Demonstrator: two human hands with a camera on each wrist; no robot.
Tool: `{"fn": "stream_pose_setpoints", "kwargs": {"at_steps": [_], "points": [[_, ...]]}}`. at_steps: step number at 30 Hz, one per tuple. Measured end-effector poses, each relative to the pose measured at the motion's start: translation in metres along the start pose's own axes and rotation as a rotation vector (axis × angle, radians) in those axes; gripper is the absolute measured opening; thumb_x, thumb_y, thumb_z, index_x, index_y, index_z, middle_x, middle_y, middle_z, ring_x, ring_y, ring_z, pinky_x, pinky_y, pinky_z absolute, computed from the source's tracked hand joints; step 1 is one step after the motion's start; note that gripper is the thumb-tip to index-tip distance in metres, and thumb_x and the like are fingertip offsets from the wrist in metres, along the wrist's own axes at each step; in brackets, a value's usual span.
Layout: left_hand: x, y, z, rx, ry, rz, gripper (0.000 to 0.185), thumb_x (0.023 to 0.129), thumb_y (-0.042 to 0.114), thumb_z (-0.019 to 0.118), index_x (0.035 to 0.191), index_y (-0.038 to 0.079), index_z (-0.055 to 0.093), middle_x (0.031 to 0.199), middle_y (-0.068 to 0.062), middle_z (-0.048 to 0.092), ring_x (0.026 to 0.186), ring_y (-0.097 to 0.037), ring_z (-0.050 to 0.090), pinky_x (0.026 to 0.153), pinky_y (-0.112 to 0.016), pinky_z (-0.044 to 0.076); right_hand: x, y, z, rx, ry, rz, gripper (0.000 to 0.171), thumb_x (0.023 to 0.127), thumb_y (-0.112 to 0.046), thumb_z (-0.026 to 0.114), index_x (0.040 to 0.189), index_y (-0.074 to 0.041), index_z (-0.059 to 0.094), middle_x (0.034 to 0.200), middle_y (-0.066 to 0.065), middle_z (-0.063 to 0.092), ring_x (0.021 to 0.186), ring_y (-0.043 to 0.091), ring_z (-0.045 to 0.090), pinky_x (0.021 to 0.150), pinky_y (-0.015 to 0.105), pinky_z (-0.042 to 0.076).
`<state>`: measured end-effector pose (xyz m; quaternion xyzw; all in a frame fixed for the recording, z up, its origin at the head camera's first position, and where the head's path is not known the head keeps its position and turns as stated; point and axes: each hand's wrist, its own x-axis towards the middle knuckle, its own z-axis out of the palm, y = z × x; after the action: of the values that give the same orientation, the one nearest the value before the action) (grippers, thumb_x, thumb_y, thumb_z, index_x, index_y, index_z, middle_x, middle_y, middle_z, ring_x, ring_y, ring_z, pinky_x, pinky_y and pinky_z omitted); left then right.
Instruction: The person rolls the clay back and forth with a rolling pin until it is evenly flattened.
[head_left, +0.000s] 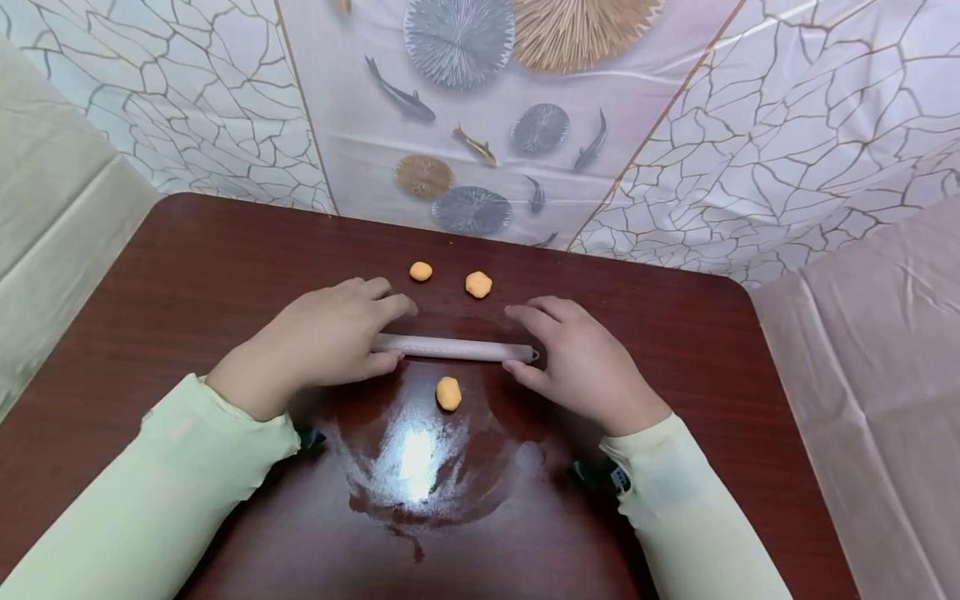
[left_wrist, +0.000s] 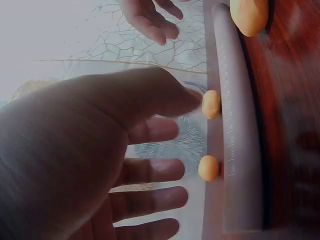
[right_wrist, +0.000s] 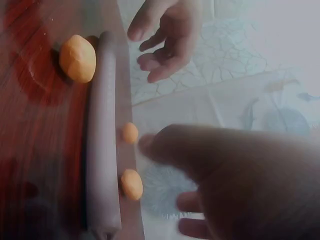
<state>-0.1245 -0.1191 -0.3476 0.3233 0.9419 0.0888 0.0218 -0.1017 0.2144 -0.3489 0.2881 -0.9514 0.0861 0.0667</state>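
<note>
A pale grey rolling pin (head_left: 457, 348) with printed marks and a small loop at its right end lies crosswise on the table. My left hand (head_left: 330, 337) hovers at its left end, fingers relaxed and apart from it in the left wrist view. Over the right end is my right hand (head_left: 577, 362), loosely bent and holding nothing; the right wrist view shows a gap to the pin. One orange dough-like lump (head_left: 448, 393) sits on the near side of the pin. Beyond it are two more, a small lump (head_left: 421, 271) and a rougher lump (head_left: 478, 284).
The dark red-brown table (head_left: 660, 333) has a whitish smear and a bright reflection (head_left: 417, 467) in front of the pin. Patterned cloth (head_left: 465, 150) rises along the far edge, with plain beige cloth (head_left: 877, 375) at the right side.
</note>
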Motion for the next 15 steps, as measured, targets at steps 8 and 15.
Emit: {"fn": "stream_pose_setpoints", "kwargs": {"at_steps": [8, 15], "points": [[0.014, -0.003, 0.012, -0.047, -0.153, -0.062, 0.030, 0.088, 0.028, 0.077, 0.116, 0.022, 0.070, 0.105, -0.001, 0.063, 0.094, -0.022, 0.060, 0.082, -0.043, 0.054, 0.021, -0.006, 0.015, 0.016, -0.197, -0.026, 0.037, 0.091, -0.021, 0.077, 0.127, -0.016, 0.072, 0.114, 0.000, 0.068, 0.103, 0.019, 0.063, 0.095, 0.040, 0.057], [0.023, -0.014, 0.020, -0.118, -0.240, -0.071, 0.015, 0.086, 0.022, 0.077, 0.097, 0.020, 0.068, 0.093, -0.001, 0.061, 0.081, -0.020, 0.055, 0.075, -0.038, 0.048, 0.032, -0.009, 0.029, -0.011, -0.302, 0.002, 0.028, 0.088, -0.014, 0.076, 0.116, -0.018, 0.073, 0.103, -0.003, 0.065, 0.091, 0.015, 0.062, 0.087, 0.036, 0.057]]}}
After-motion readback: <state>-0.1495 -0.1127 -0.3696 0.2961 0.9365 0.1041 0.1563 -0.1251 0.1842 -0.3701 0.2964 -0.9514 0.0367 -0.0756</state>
